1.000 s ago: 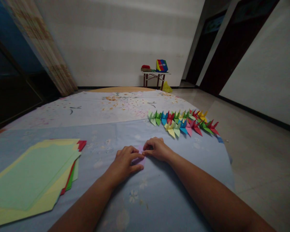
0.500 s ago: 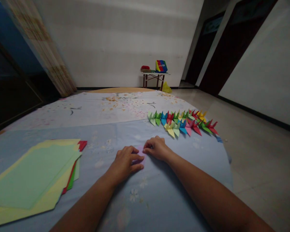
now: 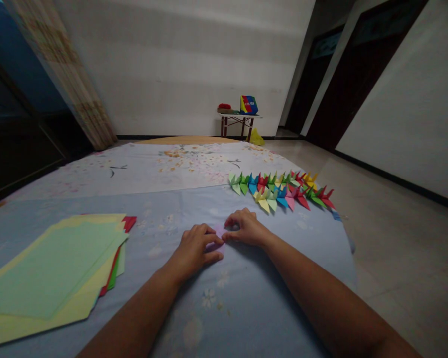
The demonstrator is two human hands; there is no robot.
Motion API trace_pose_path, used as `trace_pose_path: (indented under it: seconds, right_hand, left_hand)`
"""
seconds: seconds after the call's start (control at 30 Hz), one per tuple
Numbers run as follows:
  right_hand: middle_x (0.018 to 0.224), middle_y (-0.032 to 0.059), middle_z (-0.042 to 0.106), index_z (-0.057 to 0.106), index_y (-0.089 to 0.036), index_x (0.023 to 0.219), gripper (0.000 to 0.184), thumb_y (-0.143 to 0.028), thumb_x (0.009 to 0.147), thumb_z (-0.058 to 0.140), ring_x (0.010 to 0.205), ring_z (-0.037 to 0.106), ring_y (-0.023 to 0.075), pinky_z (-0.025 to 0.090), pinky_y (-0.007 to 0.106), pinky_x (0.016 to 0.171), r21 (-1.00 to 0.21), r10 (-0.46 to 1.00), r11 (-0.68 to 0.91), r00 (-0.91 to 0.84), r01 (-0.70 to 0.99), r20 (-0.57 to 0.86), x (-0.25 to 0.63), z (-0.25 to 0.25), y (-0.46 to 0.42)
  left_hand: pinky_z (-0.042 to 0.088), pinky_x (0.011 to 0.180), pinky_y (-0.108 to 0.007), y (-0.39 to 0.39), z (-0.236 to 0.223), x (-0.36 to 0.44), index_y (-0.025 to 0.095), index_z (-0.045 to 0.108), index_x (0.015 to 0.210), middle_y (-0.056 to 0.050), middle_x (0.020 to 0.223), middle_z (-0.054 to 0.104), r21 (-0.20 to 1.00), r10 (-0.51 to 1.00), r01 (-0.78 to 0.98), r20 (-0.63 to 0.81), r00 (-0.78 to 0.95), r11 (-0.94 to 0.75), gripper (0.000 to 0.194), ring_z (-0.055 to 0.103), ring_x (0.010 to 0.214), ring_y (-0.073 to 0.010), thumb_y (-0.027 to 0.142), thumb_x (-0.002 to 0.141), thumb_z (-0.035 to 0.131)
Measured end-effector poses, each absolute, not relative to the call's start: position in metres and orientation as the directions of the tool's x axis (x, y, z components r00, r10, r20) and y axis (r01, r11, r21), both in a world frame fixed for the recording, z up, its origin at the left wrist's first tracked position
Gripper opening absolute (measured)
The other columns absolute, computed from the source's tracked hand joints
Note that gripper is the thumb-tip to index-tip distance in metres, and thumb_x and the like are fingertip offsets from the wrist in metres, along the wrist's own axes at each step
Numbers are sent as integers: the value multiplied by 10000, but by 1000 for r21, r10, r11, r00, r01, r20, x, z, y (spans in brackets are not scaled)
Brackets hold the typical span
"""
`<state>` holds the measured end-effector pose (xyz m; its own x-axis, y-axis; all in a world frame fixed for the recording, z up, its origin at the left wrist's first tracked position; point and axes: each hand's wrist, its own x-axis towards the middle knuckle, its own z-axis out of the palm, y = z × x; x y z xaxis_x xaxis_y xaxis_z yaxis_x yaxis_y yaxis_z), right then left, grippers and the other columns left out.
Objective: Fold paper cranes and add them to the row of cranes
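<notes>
Between my hands, a small piece of purple paper (image 3: 220, 229) lies on the light blue tablecloth, partly covered by fingers. My left hand (image 3: 197, 246) holds it down from the left, index finger across it and thumb at the near edge. From the right, my right hand (image 3: 247, 227) bends its fingers in and grips the paper's right side between thumb and index finger. The two index fingertips almost meet over the paper; its exact folds are too small to make out. Beyond my right hand stand rows of colourful folded paper cranes (image 3: 271, 191).
A stack of large coloured paper sheets (image 3: 56, 268), pale green and yellow on top, lies at the left. The floral tablecloth (image 3: 194, 164) covers the round table. Against the far wall stands a small table (image 3: 241, 117) with a colourful box (image 3: 249, 105).
My right hand has shifted slightly: its thumb and index fingertip have come down closer to my left index finger on the purple paper. My left hand stays almost in place.
</notes>
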<state>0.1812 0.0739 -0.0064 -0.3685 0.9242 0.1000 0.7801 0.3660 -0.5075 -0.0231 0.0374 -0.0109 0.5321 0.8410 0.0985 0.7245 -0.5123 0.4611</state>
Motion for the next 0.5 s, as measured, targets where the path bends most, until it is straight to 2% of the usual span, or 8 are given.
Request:
trace_pose_path:
  seconds: [0.3, 0.5]
  right_hand:
    - [939, 32, 604, 646, -252, 938, 479, -560, 577, 705, 957, 465, 230, 294, 355, 813, -490, 906, 383, -421, 784, 34, 181, -6, 74]
    - [928, 28, 596, 643, -252, 943, 489, -565, 573, 705, 942, 464, 219, 290, 345, 809, -499, 901, 387, -434, 775, 24, 181, -6, 75]
  left_hand:
    - [326, 861, -391, 36, -7, -21, 287, 593, 1016, -21, 1040, 552, 473, 859, 739, 83, 504, -480, 358, 454, 1022, -243, 393, 686, 682]
    - [315, 898, -381, 40, -5, -27, 307, 611, 1006, -8, 1041, 554, 532, 839, 702, 28, 544, -473, 234, 459, 1026, -215, 396, 797, 555]
